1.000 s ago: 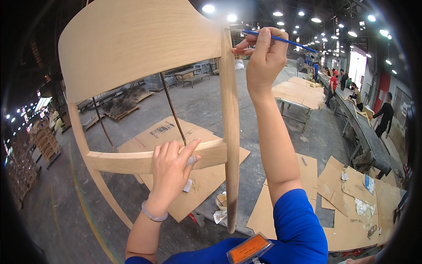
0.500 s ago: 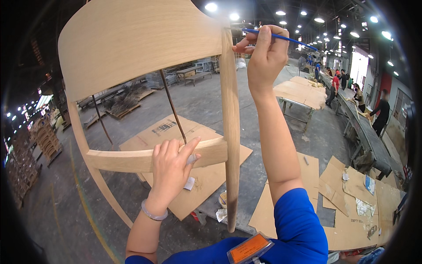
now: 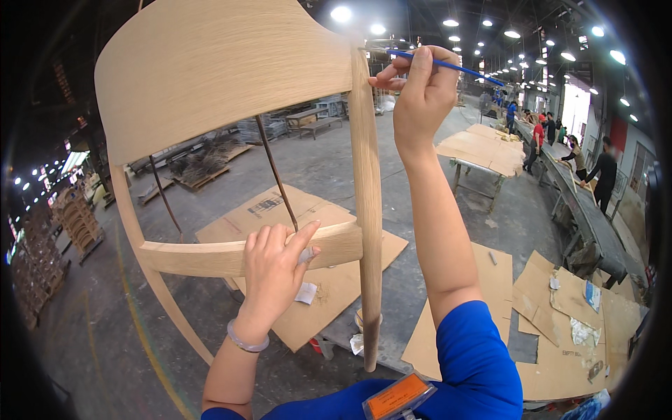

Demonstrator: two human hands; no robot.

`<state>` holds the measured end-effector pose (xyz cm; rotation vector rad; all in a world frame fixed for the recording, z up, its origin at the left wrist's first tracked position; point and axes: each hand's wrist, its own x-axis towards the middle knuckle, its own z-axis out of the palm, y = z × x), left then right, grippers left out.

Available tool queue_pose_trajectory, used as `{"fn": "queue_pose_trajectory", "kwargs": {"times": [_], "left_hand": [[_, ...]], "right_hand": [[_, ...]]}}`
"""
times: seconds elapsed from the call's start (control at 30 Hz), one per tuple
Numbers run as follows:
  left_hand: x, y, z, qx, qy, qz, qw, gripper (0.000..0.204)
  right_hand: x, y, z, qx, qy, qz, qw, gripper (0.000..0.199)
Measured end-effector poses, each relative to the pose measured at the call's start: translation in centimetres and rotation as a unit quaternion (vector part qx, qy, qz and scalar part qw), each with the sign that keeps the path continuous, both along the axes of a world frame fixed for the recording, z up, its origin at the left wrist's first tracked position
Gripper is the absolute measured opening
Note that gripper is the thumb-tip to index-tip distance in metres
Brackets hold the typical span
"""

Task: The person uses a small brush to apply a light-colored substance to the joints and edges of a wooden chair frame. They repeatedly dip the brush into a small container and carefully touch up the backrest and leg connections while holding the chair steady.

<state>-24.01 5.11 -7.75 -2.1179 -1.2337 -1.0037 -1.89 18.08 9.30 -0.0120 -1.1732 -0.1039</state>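
From our head, we look forward and down through one wide fisheye, close to the wooden chair frame (image 3: 224, 77).

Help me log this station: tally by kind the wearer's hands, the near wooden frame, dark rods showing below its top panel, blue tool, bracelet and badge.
Left hand and right hand: 2
Frame: 1
Dark rods: 2
Blue tool: 1
Bracelet: 1
Badge: 1
Total: 8
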Motion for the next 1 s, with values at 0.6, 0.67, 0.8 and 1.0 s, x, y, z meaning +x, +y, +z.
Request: {"fn": "queue_pose_trajectory", "kwargs": {"times": [0.6,0.67,0.8,1.0], "left_hand": [[-1.8,-0.7,0.1,0.013,-0.005,-0.001,1.0,0.044],[-2.2,-0.8,0.1,0.014,-0.007,0.001,1.0,0.044],[-2.7,-0.9,0.1,-0.003,-0.001,0.011,1.0,0.043],[-3.4,-1.1,0.1,0.023,-0.009,-0.003,1.0,0.045]], "right_hand": [[-2.4,-0.4,0.5,0.005,0.028,-0.004,1.0,0.017],[-2.9,-0.4,0.6,0.005,0.027,0.005,1.0,0.017],[-3.5,-0.6,0.8,0.001,0.025,0.011,1.0,0.017],[-4.5,-0.8,0.9,-0.001,0.029,0.013,0.999,0.016]]}}
